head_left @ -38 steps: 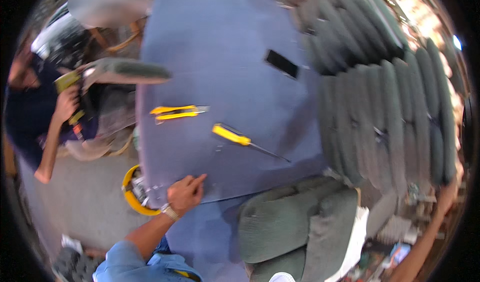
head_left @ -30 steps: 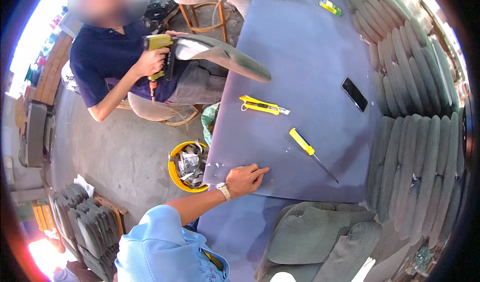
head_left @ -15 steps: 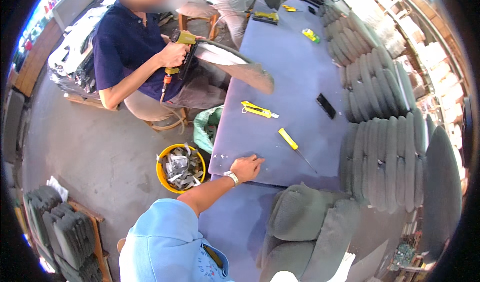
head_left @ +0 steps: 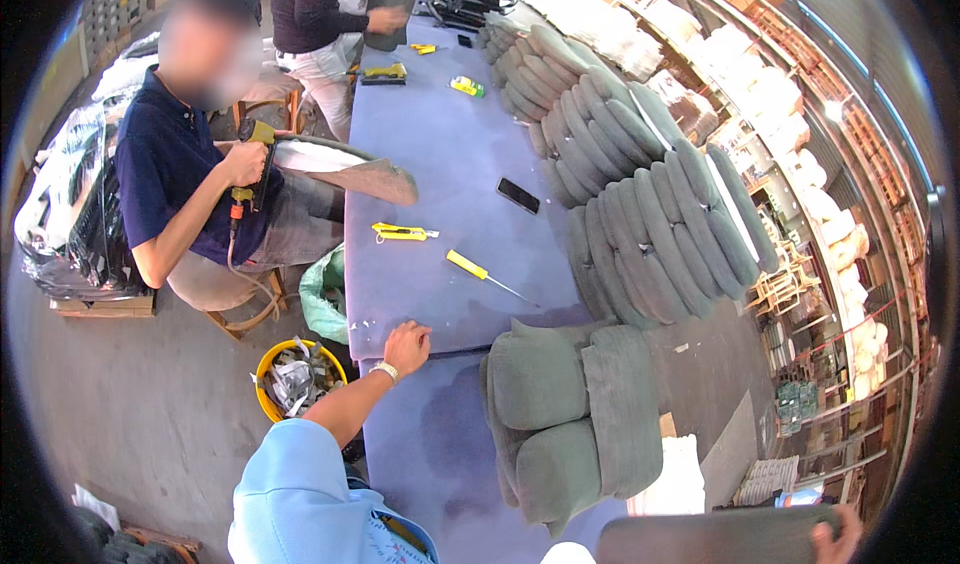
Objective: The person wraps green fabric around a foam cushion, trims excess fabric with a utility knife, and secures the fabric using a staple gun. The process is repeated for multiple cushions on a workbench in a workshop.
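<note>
My left hand (head_left: 408, 348) rests on the blue-covered table (head_left: 440, 384) near its left edge, fingers loosely bent and holding nothing. A light watch is on that wrist. Beyond it lie a screwdriver (head_left: 468, 264) with a yellow handle and a yellow utility knife (head_left: 404, 232). At the lower right, my right hand (head_left: 838, 539) grips the end of a dark grey upholstered panel (head_left: 715, 539), whose lower part is cut off by the picture edge. Between my hands, a pile of grey upholstered cushions (head_left: 545, 384) lies on the table.
Rows of grey upholstered panels (head_left: 650, 244) line the table's right side, near a phone (head_left: 518, 195). A yellow bucket of scraps (head_left: 300, 379) and a green sack (head_left: 325, 299) stand at left. A seated co-worker (head_left: 190, 164) holds a staple gun (head_left: 255, 164) against a panel.
The view has swung right, so the table appears further left. My left hand's fingers have drawn in. My right hand and its panel now show at the lower right; earlier a panel stood upright at the right.
</note>
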